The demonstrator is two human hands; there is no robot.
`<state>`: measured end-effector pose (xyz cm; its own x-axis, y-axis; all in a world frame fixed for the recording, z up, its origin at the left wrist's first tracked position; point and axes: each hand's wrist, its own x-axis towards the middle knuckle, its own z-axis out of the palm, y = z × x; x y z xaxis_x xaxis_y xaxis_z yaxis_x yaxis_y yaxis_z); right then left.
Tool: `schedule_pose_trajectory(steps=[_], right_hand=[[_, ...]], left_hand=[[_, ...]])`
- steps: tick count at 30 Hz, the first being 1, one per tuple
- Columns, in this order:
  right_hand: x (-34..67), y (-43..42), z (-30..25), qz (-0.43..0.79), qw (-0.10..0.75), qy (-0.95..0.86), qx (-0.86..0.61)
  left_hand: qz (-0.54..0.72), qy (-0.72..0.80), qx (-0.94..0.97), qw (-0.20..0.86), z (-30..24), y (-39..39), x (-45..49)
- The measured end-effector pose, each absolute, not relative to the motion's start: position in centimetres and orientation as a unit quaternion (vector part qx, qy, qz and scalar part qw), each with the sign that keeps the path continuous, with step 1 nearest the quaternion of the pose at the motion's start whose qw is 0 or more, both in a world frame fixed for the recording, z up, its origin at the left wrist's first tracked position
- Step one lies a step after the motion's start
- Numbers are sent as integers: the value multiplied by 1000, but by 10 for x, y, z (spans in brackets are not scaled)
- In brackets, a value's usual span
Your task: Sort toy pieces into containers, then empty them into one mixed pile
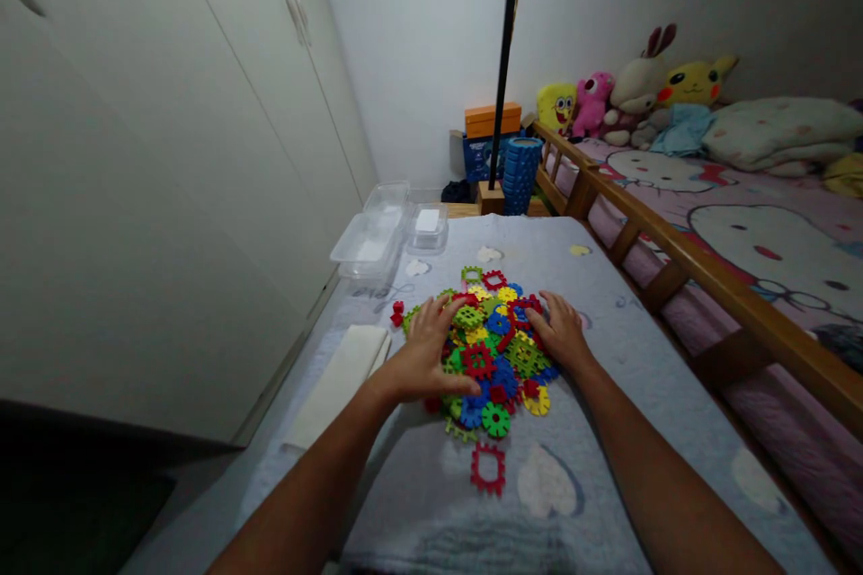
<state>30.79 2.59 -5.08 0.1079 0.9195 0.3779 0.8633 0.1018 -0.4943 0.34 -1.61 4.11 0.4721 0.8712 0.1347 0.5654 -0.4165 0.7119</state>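
A heap of flat plastic interlocking pieces point(495, 346) in red, green, yellow and blue lies on a pale blue sheet point(607, 431). My left hand point(426, 350) rests on the heap's left side, fingers spread and slightly curved over the pieces. On the right side my right hand point(558, 330) lies with fingers stretched onto the pieces. Neither hand lifts a piece. One red square piece point(487, 468) sits alone nearer to me, and a small red piece point(397, 313) lies off to the left.
Clear plastic containers point(378, 238) stand at the sheet's far left. A folded white cloth point(341, 377) lies left of the heap. A wooden bed rail point(701, 265) runs along the right, with plush toys point(634, 94) beyond. A black pole point(505, 63) stands behind. White cupboard doors point(168, 153) fill the left.
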Motion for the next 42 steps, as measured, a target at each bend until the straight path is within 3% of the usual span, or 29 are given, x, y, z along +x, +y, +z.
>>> schedule_pose_trajectory(steps=[4, 8, 22, 30, 42], right_hand=[[303, 26, -50, 50, 302, -662, -684], [294, 26, -46, 81, 305, -658, -684], [259, 26, -23, 359, 440, -584, -580], [238, 32, -8, 615, 484, -400, -477], [242, 52, 10, 698, 529, -296, -381]], left_hand=[[144, 467, 827, 278, 18, -56, -1], [124, 473, 833, 259, -1, -65, 13], [236, 495, 812, 202, -8, -22, 45], [316, 445, 803, 238, -17, -1, 55], [422, 402, 752, 308, 20, 44, 59]])
